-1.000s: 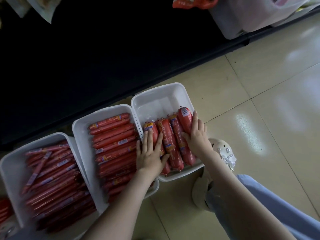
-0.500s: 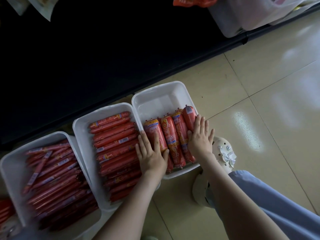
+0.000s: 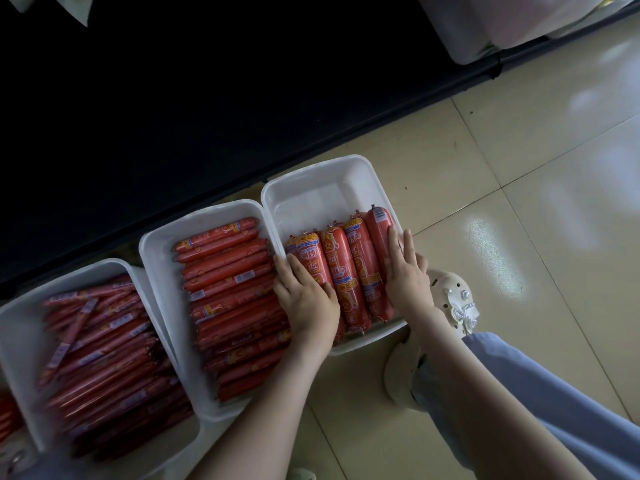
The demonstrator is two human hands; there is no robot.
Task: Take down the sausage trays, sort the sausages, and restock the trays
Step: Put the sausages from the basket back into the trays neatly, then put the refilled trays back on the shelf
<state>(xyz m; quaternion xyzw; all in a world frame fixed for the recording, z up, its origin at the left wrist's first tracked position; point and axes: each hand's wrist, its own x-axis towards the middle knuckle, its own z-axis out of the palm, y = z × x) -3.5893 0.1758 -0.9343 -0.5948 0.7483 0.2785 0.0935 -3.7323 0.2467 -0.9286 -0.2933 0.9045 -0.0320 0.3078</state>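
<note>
Three white trays lie side by side on the tiled floor. The right tray point(image 3: 311, 195) holds several thick red sausages point(image 3: 346, 271) in a row at its near end. My left hand point(image 3: 306, 299) presses flat on the leftmost thick sausage. My right hand point(image 3: 407, 271) lies with straight fingers along the rightmost one, at the tray's right wall. The middle tray point(image 3: 156, 258) is packed with medium red sausages point(image 3: 225, 271). The left tray point(image 3: 20, 341) is full of thin red sausages point(image 3: 104, 358).
A dark shelf base point(image 3: 173, 116) runs along the far side of the trays. A pale bin point(image 3: 485, 32) stands on the shelf at the top right. My white shoe point(image 3: 453, 299) and blue trouser leg point(image 3: 536, 410) are right of the right tray.
Both hands have slid the thick sausages together into a tighter row. My right hand moved to the outer side of the rightmost sausage; my left hand shifted towards the tray's left wall.
</note>
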